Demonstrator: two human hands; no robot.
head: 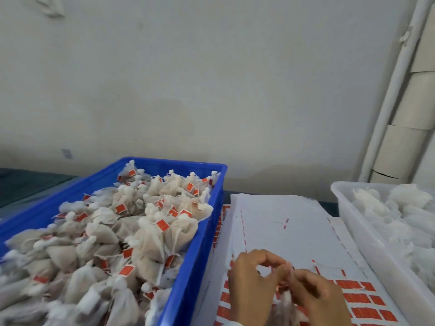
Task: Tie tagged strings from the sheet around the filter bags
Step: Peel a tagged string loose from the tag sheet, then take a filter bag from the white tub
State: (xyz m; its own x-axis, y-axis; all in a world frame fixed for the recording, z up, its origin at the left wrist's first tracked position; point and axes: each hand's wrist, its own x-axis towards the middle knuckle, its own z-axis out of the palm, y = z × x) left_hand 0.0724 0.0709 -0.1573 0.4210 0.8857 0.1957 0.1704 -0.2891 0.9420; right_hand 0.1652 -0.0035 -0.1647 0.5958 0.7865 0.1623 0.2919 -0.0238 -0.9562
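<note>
A white backing sheet (282,231) with rows of red tags (355,298) lies in front of me. Over its near end my left hand (251,283) and my right hand (317,297) meet, fingertips pinching a thin string at the gathered neck of a white filter bag (286,307). The bag hangs between and below the hands, mostly hidden by them. The string itself is blurred. A blue crate (200,255) on the left is heaped with tied filter bags (131,231) carrying red tags.
A white plastic tub (367,234) at the right holds loose white bags (404,215). More tag sheets stick out under the top sheet. A grey wall stands behind the table, with a white pipe and cardboard rolls (404,128) at the far right.
</note>
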